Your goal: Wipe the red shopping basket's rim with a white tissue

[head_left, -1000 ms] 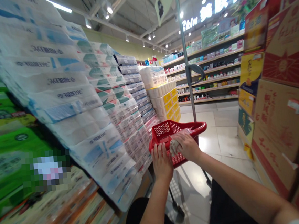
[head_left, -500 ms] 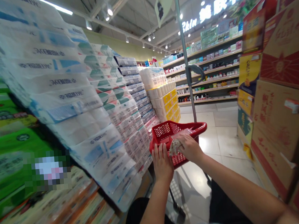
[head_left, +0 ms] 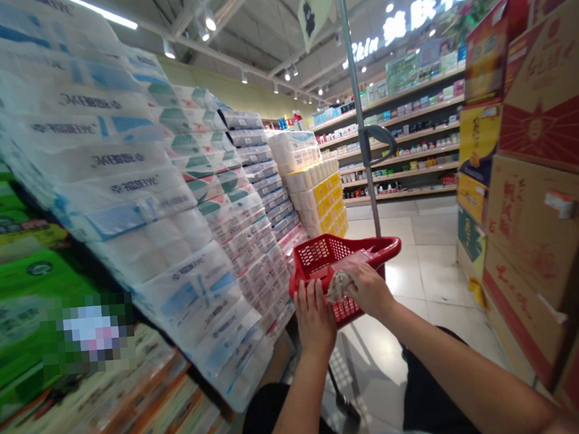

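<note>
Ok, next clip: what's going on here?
In a shop aisle, a person has both hands at the near side of a red shopping cart basket. The right hand holds a bunched, pale patterned cloth at the near rim, while the left hand lies with its fingers over the rim just beside it. Wrapped toilet-paper packs are stacked high on the left, cardboard cartons on the right, and stocked shelves stand beyond.

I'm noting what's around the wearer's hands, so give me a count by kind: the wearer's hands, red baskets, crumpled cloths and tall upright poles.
Hands: 2 (left hand, right hand)
Red basket: 1
Crumpled cloth: 1
Tall upright pole: 1
Total: 5
</note>
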Demonstrator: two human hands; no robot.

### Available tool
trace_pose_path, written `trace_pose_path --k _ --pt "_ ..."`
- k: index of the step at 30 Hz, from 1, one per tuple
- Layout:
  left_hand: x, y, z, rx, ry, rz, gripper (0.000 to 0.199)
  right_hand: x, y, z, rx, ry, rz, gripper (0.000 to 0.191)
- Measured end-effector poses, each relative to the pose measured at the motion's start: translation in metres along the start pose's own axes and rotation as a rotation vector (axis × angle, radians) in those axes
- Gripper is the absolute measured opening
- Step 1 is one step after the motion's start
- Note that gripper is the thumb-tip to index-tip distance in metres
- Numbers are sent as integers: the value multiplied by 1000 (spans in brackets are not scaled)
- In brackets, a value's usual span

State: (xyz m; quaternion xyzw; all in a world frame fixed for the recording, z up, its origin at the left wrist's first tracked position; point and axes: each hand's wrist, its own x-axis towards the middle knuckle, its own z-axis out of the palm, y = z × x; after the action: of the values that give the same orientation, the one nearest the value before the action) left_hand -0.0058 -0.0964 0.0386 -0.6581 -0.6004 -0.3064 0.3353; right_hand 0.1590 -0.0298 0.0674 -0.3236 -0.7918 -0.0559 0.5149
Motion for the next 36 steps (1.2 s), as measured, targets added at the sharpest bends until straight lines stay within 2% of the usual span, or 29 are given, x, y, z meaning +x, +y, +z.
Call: trace_pose_path --k 4,8,12,15,22,25,30,36 --pt "-3 1 0 5 28 -1 49 11 1 -8 -40 -94 24 27" --pt "-1 4 -2 6 14 0 53 35 5 -13 -147 -237 155 14" --pt "4 2 1 7 -10 -1 55 49 8 -12 -165 -352 271 16" --pt "8 -3 4 14 -22 6 53 48 7 -11 -161 -368 294 14" --pt "9 -5 2 0 16 -13 41 52 5 -18 -191 -401 241 14" --pt "7 -1 1 6 8 -2 44 61 13 -20 -231 -439 262 15" --pt "4 8 1 39 -20 47 51 64 27 -21 -225 -476 377 20" --pt "2 5 -2 25 -10 42 60 56 18 -22 -247 -428 371 20"
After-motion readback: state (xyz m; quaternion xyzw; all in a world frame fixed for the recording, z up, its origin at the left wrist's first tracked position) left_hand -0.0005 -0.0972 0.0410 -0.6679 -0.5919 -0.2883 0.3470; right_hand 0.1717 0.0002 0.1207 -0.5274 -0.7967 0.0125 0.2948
